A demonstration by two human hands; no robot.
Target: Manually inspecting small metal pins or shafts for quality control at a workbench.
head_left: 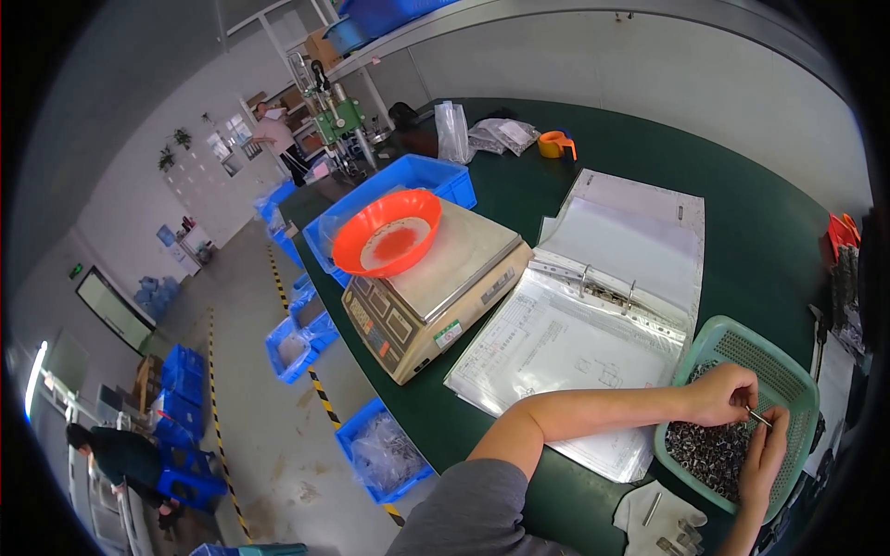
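Note:
Both my hands are over a green plastic basket point(742, 335) that holds many small dark metal parts point(709, 454). Pinched between my left hand point(719, 396) and my right hand point(766, 452) is a thin metal pin point(758, 417), one end in the fingers of each. Whether a small part sits on the pin is too small to tell. Just below the basket a white cloth point(640, 508) bears a short metal rod point(652, 510) and several small metal cylinders point(684, 537). My left forearm crosses above an open ring binder point(579, 338) with sleeved drawing sheets.
Left of the binder stands a weighing scale point(464, 278) with an orange bowl point(394, 232) on it. Behind are a blue crate point(422, 176), plastic bags point(501, 134) and an orange cup point(556, 145). Blue crates point(380, 454) stand on the floor; two people are farther off.

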